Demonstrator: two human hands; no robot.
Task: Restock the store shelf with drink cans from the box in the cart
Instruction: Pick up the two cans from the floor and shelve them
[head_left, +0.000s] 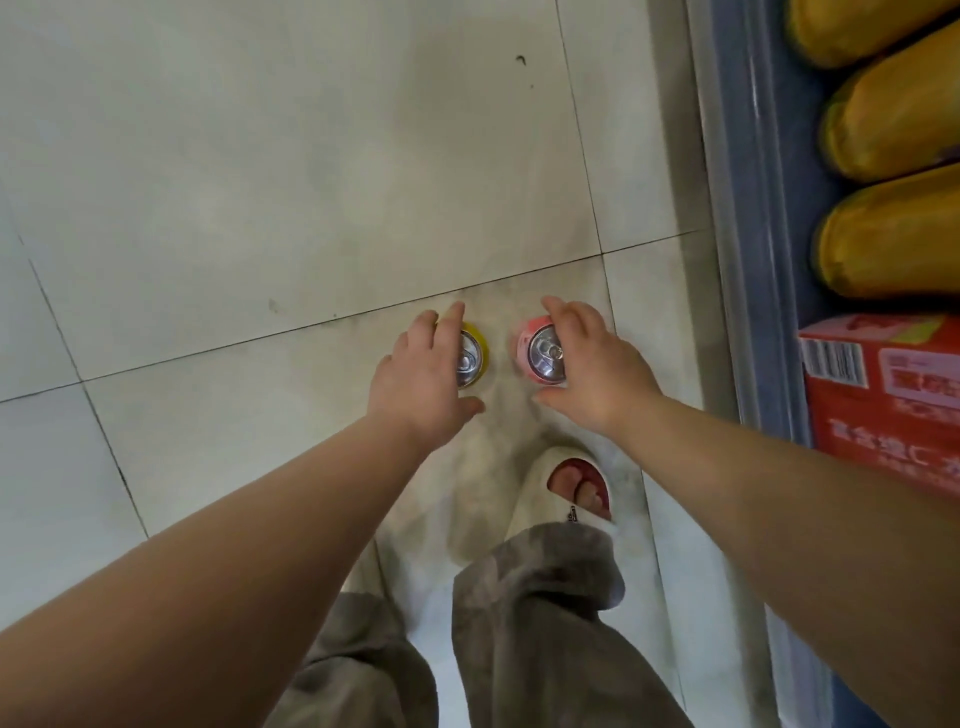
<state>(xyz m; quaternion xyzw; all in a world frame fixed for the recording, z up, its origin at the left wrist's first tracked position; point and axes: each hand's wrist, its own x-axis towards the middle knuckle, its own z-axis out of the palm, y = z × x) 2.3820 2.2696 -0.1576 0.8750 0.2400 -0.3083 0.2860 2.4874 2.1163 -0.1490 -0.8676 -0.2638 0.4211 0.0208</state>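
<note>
I look straight down at the tiled floor. My left hand (421, 374) grips a yellow drink can (474, 358) from the side, its silver top facing up. A pink drink can (540, 353) sits upright in my right hand (592, 364), which wraps around it from the right. The two cans hang side by side, a small gap between them, above the floor in front of my feet. The cart and its box are out of view.
A store shelf edge (753, 260) runs down the right side, holding yellow packages (893, 228) and a red carton (883, 395). My sandalled foot (576, 483) and grey trouser legs (540, 623) fill the bottom centre. Pale floor tiles (260, 182) spread to the left.
</note>
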